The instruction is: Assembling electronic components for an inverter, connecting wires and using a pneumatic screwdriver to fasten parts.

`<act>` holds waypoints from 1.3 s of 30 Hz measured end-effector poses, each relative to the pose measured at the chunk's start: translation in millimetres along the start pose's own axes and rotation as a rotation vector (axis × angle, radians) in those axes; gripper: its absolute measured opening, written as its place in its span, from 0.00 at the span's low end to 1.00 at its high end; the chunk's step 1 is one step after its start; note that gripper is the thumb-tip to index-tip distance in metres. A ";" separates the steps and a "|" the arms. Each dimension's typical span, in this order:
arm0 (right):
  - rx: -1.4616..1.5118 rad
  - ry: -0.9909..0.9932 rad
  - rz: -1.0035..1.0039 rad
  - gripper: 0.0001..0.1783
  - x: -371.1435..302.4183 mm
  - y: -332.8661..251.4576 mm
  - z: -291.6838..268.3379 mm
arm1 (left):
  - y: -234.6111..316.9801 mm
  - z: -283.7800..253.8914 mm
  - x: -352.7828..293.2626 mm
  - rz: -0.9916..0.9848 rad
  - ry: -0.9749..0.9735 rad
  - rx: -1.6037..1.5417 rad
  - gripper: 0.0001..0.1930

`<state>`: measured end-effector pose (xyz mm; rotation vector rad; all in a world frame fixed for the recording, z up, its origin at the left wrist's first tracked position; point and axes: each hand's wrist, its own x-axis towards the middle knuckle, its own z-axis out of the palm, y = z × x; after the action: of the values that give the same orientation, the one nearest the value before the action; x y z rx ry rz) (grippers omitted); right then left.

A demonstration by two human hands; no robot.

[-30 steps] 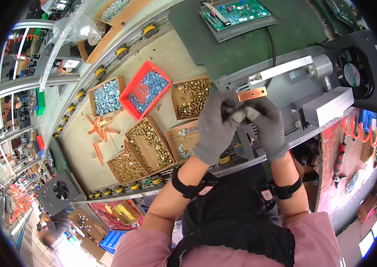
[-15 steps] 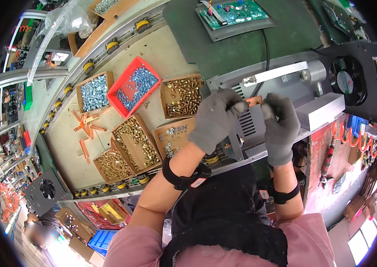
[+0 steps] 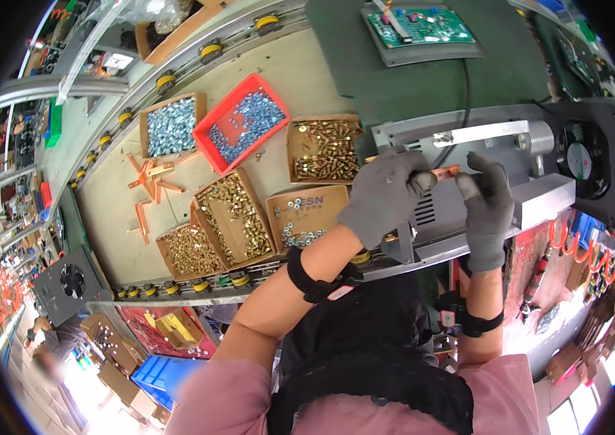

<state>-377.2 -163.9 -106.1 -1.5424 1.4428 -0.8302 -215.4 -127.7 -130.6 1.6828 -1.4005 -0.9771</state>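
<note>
My left hand (image 3: 392, 190), in a grey glove, is closed on the left part of a short copper strip (image 3: 447, 172) held above a grey metal chassis (image 3: 434, 233). My right hand (image 3: 487, 203), also gloved in grey, is at the strip's right end. Its index finger and thumb stand apart, with nothing visible between them. Below the hands, the chassis shows a slotted panel. A pale metal bar (image 3: 485, 133) lies across it beyond my hands, and a finned metal block (image 3: 544, 201) sits to the right of my right hand.
Left of my hands are cardboard boxes of brass-coloured screws (image 3: 324, 151) and nuts (image 3: 294, 235), a red bin (image 3: 244, 125) of silver hardware, and loose copper strips (image 3: 151, 181). A green circuit board (image 3: 421, 27) lies at the back; a black fan (image 3: 581, 148) stands at the right.
The whole scene has shifted rightward in view with my head. My left hand still holds the copper strip; my right index finger and thumb look more spread.
</note>
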 end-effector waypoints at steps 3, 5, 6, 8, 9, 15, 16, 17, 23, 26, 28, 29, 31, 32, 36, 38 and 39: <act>0.168 -0.194 0.149 0.13 2.1 -0.4 -2.3 | -8.8 3.2 -5.2 0.020 0.028 -0.027 0.08; 0.232 -0.222 0.215 0.13 2.1 1.6 -1.7 | -19.9 5.3 -9.5 0.010 -0.005 -0.021 0.07; 0.254 -0.209 0.219 0.12 3.5 3.8 -0.4 | -29.0 3.8 -10.0 0.059 0.175 0.016 0.07; 0.262 -0.196 0.229 0.12 4.0 7.8 0.8 | -55.2 -6.3 -8.5 0.024 0.422 0.183 0.08; 0.259 -0.160 0.258 0.11 4.0 9.6 1.0 | -74.6 -20.6 -6.4 -0.128 0.435 0.306 0.09; 0.300 -0.138 0.247 0.12 -0.1 14.3 1.9 | -151.4 -42.6 5.6 -0.471 -0.024 0.950 0.10; 0.310 -0.137 0.257 0.12 -0.9 13.6 2.0 | -153.8 -42.1 9.1 -0.427 -0.102 0.987 0.11; 0.302 -0.128 0.261 0.12 -1.5 12.6 2.1 | -151.9 -42.4 11.7 -0.436 -0.096 1.005 0.11; 0.393 -0.159 0.279 0.13 -3.8 4.1 4.3 | -72.7 -62.6 -0.4 -0.316 0.162 0.381 0.07; 0.452 -0.212 0.251 0.13 -4.9 3.4 6.9 | -10.8 -34.3 -30.7 -0.159 0.106 -0.137 0.08; 0.477 -0.214 0.251 0.13 -5.2 3.9 7.6 | 10.9 -18.0 -26.9 -0.023 0.086 -0.136 0.09; 0.495 -0.213 0.251 0.13 -5.3 4.0 7.4 | 17.4 -11.3 -22.9 -0.004 0.099 -0.143 0.09; 0.483 -0.219 0.245 0.13 -5.4 4.3 6.5 | 25.5 -4.7 -19.7 0.021 0.108 -0.150 0.09; 0.465 -0.227 0.242 0.13 -5.4 4.2 5.8 | 27.7 -2.9 -18.4 -0.025 0.119 -0.149 0.09; 0.393 -0.219 0.206 0.13 -4.5 2.6 3.6 | 34.4 -0.8 -19.7 -0.158 0.125 -0.147 0.08; 0.366 -0.236 0.209 0.13 -3.3 2.2 2.7 | 37.3 0.4 -19.6 -0.188 0.097 -0.200 0.08; 0.370 -0.240 0.207 0.13 -2.7 2.2 2.0 | 38.7 1.1 -18.7 -0.203 0.085 -0.261 0.08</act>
<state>-376.6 -160.9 -108.8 -1.1495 1.1736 -0.7139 -235.4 -114.8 -94.8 1.6685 -1.0125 -1.1339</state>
